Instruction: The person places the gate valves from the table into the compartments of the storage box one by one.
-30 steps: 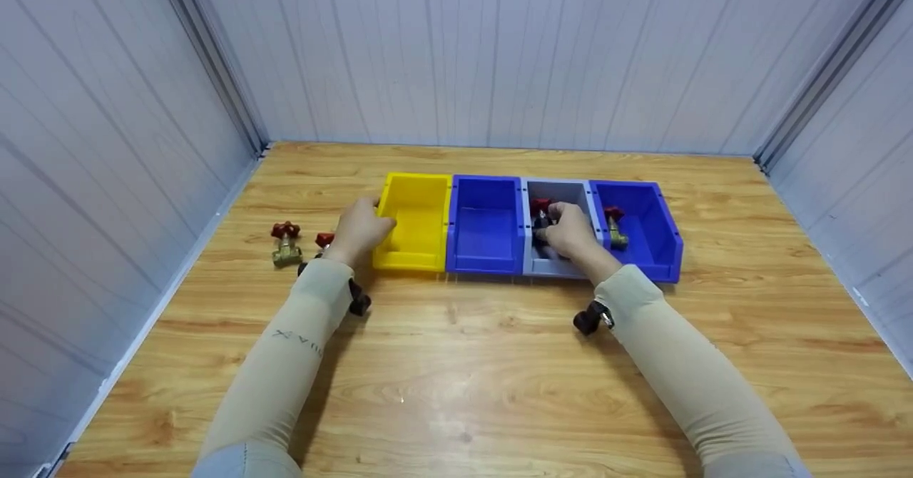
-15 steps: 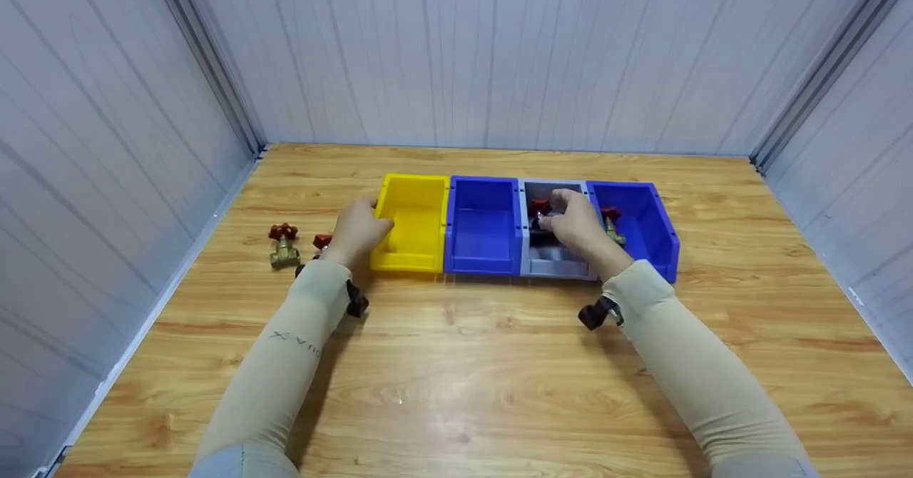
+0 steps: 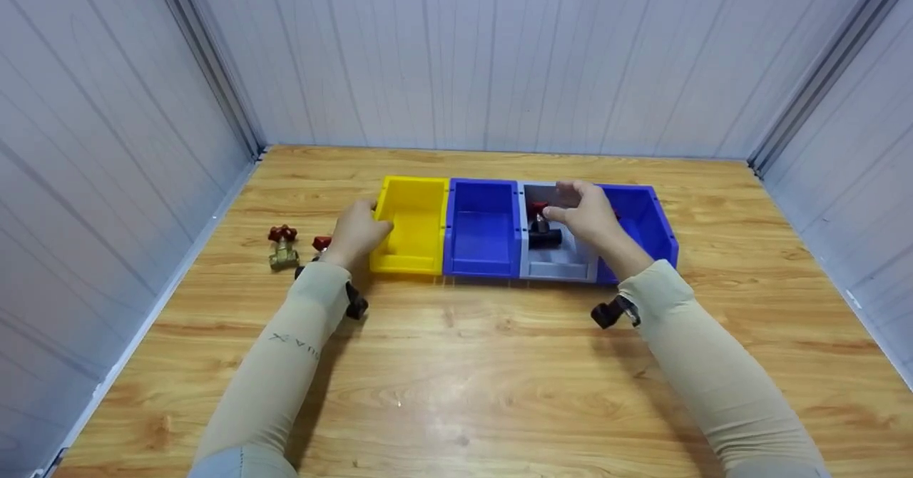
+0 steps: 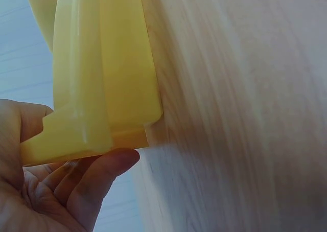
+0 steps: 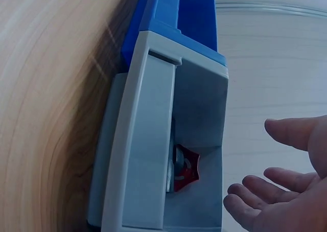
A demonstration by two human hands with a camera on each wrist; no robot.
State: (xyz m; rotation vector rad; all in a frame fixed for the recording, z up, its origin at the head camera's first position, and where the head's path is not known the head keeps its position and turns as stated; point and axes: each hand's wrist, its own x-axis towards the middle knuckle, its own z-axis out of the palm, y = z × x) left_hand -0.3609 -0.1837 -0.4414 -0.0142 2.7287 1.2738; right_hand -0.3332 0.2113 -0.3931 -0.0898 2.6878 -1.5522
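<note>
My left hand (image 3: 355,234) grips the left wall of the yellow bin (image 3: 414,217), thumb over the inside and fingers on the outer side; the left wrist view shows the bin wall (image 4: 82,78) between them. Over the grey bin (image 3: 558,270) my right hand (image 3: 595,217) is held with fingers spread, holding nothing. Inside that bin lies a black valve (image 3: 546,238) with a red handwheel. In the right wrist view the red handwheel (image 5: 188,171) shows in the bin, apart from the right hand (image 5: 291,186).
A blue bin (image 3: 482,242) stands between the yellow and grey ones. Another blue bin (image 3: 656,232) at the right holds a valve, mostly hidden. Left on the wooden table, a brass valve (image 3: 284,253) lies near a red handwheel (image 3: 322,242) partly behind the left hand.
My right hand has let go of the black valve in the grey bin, spread its fingers and moved up and right. The left hand stays on the yellow bin.
</note>
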